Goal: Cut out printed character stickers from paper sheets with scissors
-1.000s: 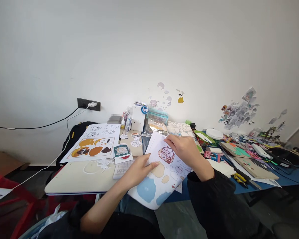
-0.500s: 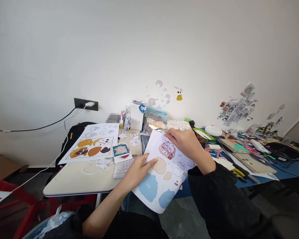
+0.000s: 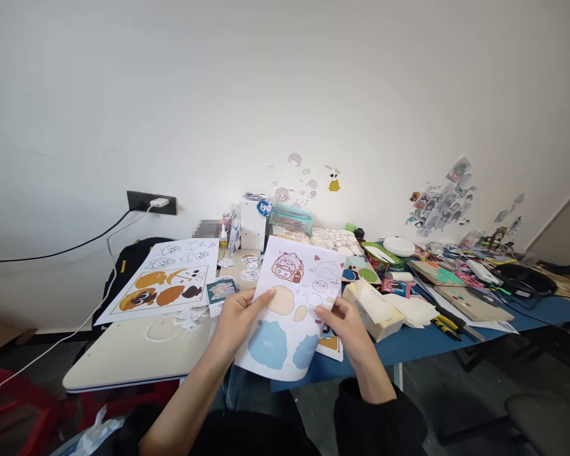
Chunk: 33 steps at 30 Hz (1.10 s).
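A white printed sheet (image 3: 289,307) with a pink and red cartoon figure, beige ovals and blue shapes is held up over the table edge, its lower end curving. My left hand (image 3: 242,313) pinches its left edge, thumb on the front. On the right edge, my right hand (image 3: 339,320) grips it with the thumb on the front and the fingers behind. Another printed sheet (image 3: 164,282) with brown shapes and line drawings lies on the table at the left. Just left of the held sheet is a small picture with a green border (image 3: 222,290).
White scraps lie on the cream table (image 3: 137,348). The blue table (image 3: 389,350) bears a tissue pack (image 3: 373,308), a green-rimmed bowl (image 3: 380,253), yellow-handled cutters (image 3: 449,324) and stacked papers. Cables hang from the wall socket (image 3: 152,202). Stickers cover parts of the wall.
My right hand has moved from the sheet's top down to its right edge. The sheet now faces me more squarely, and the tissue pack has come into view as the head turned slightly right.
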### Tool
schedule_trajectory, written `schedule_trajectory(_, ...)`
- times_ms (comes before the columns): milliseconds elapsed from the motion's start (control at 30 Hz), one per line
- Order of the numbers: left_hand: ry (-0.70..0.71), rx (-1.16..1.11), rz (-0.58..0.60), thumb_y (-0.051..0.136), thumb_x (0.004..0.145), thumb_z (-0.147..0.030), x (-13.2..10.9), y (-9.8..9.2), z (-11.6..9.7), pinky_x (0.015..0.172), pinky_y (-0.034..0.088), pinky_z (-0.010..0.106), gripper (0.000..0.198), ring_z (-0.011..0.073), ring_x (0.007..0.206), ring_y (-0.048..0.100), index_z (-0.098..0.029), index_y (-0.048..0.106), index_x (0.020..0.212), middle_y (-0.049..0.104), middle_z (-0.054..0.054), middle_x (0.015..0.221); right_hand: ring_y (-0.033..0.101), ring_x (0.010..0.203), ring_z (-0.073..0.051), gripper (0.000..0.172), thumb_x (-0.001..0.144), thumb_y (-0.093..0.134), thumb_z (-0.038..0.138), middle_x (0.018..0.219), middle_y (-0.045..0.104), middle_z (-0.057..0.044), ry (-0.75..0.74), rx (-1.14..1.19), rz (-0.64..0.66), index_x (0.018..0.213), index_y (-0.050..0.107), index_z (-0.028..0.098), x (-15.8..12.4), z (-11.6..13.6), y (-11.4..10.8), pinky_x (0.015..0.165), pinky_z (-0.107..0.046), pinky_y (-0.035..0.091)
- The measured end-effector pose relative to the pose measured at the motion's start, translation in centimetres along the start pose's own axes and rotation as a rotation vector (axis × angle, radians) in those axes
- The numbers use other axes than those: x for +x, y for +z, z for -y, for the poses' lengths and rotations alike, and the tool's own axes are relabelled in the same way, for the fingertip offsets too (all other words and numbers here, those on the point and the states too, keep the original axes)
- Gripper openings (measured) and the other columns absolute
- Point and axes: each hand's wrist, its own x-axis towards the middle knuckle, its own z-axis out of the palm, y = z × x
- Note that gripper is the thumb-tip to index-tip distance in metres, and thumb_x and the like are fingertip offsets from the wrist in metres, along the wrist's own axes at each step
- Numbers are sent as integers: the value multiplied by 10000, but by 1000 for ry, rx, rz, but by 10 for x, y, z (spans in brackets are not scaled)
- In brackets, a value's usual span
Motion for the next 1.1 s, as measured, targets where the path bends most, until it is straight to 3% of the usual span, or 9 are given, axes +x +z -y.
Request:
schedule_trajectory(100,-13,3,1,721,692,-446,1,-2,1,576,484,263,316,194,657,633,-133,719,735,726,76,737,622,671,-230,359,639,768,500,750,721,-86,83,60,60,777,737,169,0,-16,4,588,-315,465)
schedule_trajectory(200,-41,4,-7,720,690,-450,-1,-3,1,534,482,263,328,193,615,631,-127,716,744,715,74,691,585,641,-190,299,645,780,457,699,700,-61,117,89,99,735,744,174,6,-16,-5,593,-288,441)
schedule_trajectory(400,-122,-43,-15,718,695,-452,-5,-5,-2,476,479,262,349,203,557,648,-119,705,798,731,102,710,560,670,-169,320,666,762,466,631,641,-38,130,134,160,563,686,173,4,-13,-15,690,-285,445)
schedule_trajectory(600,-135,-78,-67,754,663,-432,-4,-8,-1,463,484,247,316,176,505,637,-124,703,718,726,75,660,604,715,-211,389,643,764,525,733,676,-59,207,181,222,788,741,164,-5,-22,-3,704,-339,481)
schedule_trajectory(767,-128,-85,-93,761,656,-429,-5,-12,0,423,461,223,297,145,451,607,-141,699,694,714,46,612,597,698,-205,350,645,775,502,661,661,-39,222,178,222,677,732,157,-5,-31,3,703,-334,480)
schedule_trajectory(933,-130,-65,-135,762,651,-431,-6,-17,0,404,447,214,303,136,417,583,-139,682,638,673,30,520,634,749,-234,388,636,775,521,706,688,-65,248,185,228,768,748,157,-7,-32,2,772,-381,492)
schedule_trajectory(1100,-118,-64,-179,757,651,-443,-9,-19,6,416,453,219,305,144,452,600,-149,701,714,697,33,579,642,819,-249,386,645,768,525,819,711,-79,263,182,245,806,754,175,-12,-31,2,803,-387,491)
